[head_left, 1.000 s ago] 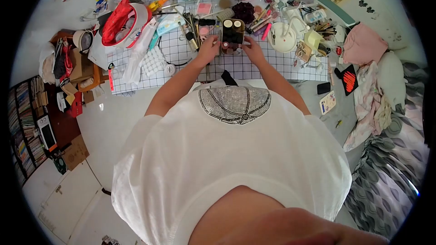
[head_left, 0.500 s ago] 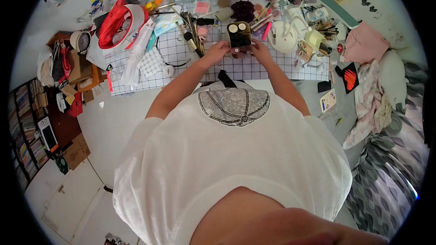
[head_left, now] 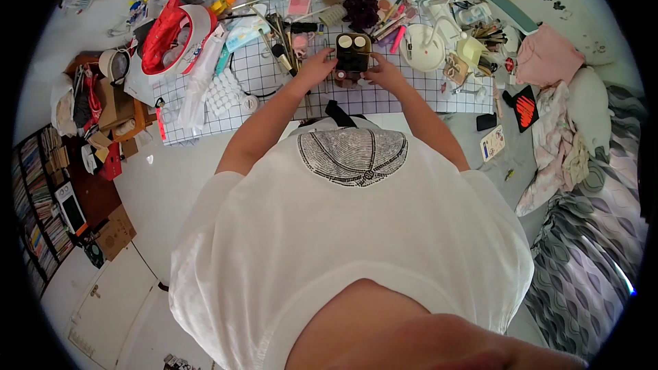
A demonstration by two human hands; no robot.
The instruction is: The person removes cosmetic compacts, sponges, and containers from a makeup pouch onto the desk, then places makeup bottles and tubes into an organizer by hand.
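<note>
A dark box-like organizer (head_left: 353, 63) with two round pale-topped items and several small bottles stands on the grid-patterned table cover (head_left: 274, 111). My left hand (head_left: 317, 67) is at its left side, fingers curved against the edge. On the opposite side, my right hand (head_left: 385, 71) touches the organizer near its lower right corner. Both hands appear to hold it between them. Makeup brushes (head_left: 282, 44) lie left of my left hand, and a dark ruffled scrunchie (head_left: 361, 11) lies beyond the organizer. A pink tube (head_left: 398, 39) is at the right.
A white round dish (head_left: 422, 48) and a brush holder (head_left: 485, 65) are on the right. A red and white visor-like bag (head_left: 179, 38) and a bubbly white sheet (head_left: 226, 94) lie left. Clothes (head_left: 550, 55) and a black phone (head_left: 486, 121) rest at the right.
The organizer and both hands moved slightly right, then back left. My right hand's fingers have shifted along the organizer's side. The whole view has shifted a little.
</note>
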